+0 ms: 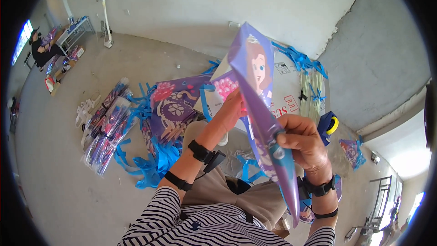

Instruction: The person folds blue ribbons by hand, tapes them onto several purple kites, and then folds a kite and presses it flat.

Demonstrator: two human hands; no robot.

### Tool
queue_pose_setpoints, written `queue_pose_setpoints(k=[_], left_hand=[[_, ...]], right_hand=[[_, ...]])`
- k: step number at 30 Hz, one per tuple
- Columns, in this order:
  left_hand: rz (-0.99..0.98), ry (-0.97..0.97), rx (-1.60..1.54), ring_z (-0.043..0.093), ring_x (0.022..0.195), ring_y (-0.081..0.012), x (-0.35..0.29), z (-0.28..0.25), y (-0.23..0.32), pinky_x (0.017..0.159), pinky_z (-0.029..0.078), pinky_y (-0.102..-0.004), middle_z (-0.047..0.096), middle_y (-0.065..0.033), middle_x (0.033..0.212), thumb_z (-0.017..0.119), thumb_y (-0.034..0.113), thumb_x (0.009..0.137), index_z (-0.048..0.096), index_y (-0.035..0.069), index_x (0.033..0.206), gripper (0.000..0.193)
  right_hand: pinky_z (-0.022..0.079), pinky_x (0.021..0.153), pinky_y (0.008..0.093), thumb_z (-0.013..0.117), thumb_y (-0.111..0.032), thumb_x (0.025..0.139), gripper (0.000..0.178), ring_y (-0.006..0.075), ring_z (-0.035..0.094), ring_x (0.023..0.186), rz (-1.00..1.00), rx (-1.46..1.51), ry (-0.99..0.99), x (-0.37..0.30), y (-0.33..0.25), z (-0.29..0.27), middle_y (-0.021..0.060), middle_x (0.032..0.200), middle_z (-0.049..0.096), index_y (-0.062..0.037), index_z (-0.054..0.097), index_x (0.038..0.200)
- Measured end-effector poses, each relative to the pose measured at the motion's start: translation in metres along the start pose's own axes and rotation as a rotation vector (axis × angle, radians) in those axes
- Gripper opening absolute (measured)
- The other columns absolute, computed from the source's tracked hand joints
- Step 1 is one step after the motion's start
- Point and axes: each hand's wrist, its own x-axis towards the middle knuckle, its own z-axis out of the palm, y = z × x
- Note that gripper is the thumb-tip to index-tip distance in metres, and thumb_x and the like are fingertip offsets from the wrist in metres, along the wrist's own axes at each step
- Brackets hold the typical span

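A purple printed sheet (pixel 262 125) is pinched by the right hand (pixel 302 139) at frame centre, while the left hand's (pixel 234 110) grip cannot be told, and creases could be caused by uneven pulling.

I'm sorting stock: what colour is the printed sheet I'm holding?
The printed sheet is mostly purple, seen in the head view.

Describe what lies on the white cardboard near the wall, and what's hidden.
Blue strips and thin pale rods lie toward the right of the white cardboard. The purple sheet in the right hand covers part of it; anything there cannot be seen.
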Motion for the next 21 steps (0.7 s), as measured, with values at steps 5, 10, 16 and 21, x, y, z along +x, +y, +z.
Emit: queue_pose_setpoints(k=[5, 10, 16, 21], left_hand=[[0.094, -0.199, -0.539, 0.068, 0.087, -0.0146, -0.025, 0.004, 0.04, 0.075, 0.058, -0.0294, 0.068, -0.0044, 0.096, 0.056, 0.019, 0.1, 0.064, 0.002, 0.113, 0.022], [0.257, 0.064, -0.437, 0.066, 0.084, -0.0113, -0.044, -0.015, 0.068, 0.075, 0.056, -0.0283, 0.069, -0.0016, 0.097, 0.062, 0.015, 0.097, 0.068, 0.005, 0.113, 0.02], [0.301, 0.317, -0.069, 0.057, 0.074, -0.002, -0.083, -0.054, 0.147, 0.06, 0.041, -0.0203, 0.067, 0.0062, 0.092, 0.067, 0.02, 0.095, 0.072, 0.01, 0.108, 0.017], [0.486, 0.413, 0.256, 0.052, 0.074, -0.0002, -0.108, -0.059, 0.198, 0.06, 0.039, -0.0204, 0.063, 0.0057, 0.088, 0.064, 0.02, 0.098, 0.072, 0.004, 0.104, 0.019]], right_hand=[[0.044, 0.072, 0.0218, 0.066, 0.001, 0.086, 0.02, 0.0067, 0.058, 0.081, 0.044, -0.048, -0.075, -0.011, -0.002, 0.028, 0.0022, 0.09, 0.067, 0.0059, 0.067, 0.106], [0.047, 0.074, 0.0221, 0.068, 0.001, 0.085, 0.022, 0.0079, 0.061, 0.081, -0.074, -0.038, -0.063, -0.017, -0.011, 0.036, 0.0033, 0.092, 0.069, 0.0055, 0.068, 0.106], [0.05, 0.074, 0.0228, 0.065, 0.001, 0.085, 0.02, 0.008, 0.064, 0.081, -0.148, -0.14, 0.114, -0.004, -0.007, -0.008, 0.0041, 0.092, 0.07, 0.0026, 0.069, 0.105], [0.053, 0.084, 0.0331, 0.07, -0.019, 0.091, 0.037, 0.0224, 0.066, 0.084, -0.473, -0.885, 0.518, 0.043, 0.023, -0.044, 0.014, 0.093, 0.07, 0.0097, 0.063, 0.115]])
